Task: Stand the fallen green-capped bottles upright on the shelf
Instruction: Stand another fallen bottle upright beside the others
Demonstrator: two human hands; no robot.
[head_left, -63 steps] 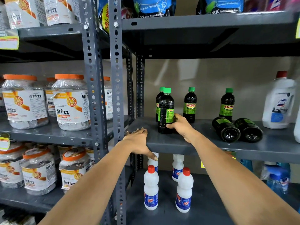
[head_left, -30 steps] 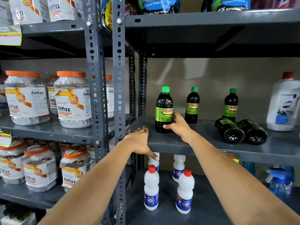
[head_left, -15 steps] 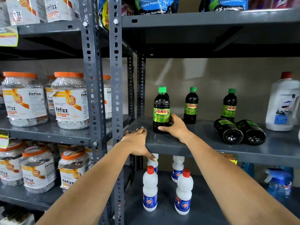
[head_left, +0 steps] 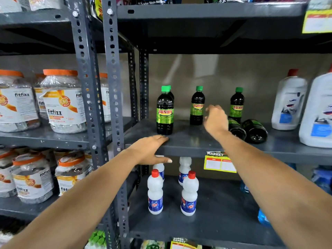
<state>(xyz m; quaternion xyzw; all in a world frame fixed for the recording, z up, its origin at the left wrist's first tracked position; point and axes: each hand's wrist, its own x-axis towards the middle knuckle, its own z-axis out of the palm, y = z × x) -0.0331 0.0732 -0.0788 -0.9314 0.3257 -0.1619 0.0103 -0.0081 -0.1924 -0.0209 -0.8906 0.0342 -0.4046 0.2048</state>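
Note:
Two dark green-capped bottles lie on their sides on the grey shelf [head_left: 194, 141], bases toward me: one [head_left: 236, 129] partly behind my right hand, the other [head_left: 255, 131] to its right. Upright green-capped bottles stand at the left front [head_left: 165, 112], with another hidden just behind it, plus at the middle [head_left: 197, 106] and at the back right [head_left: 237, 105]. My right hand [head_left: 215, 119] hovers blurred above the shelf, fingers apart, holding nothing, just left of the fallen bottles. My left hand [head_left: 150, 148] grips the shelf's front edge.
Large white red-capped jugs [head_left: 289, 101] stand at the shelf's right end. Small white red-capped bottles [head_left: 155, 193] stand on the shelf below. Orange-lidded jars [head_left: 62, 101] fill the left rack behind perforated grey uprights [head_left: 113, 87]. A shelf board runs overhead.
My right hand let go of the left front bottle, which now stands upright with its label facing me, and moved right toward the fallen bottles. My left hand stayed on the shelf edge.

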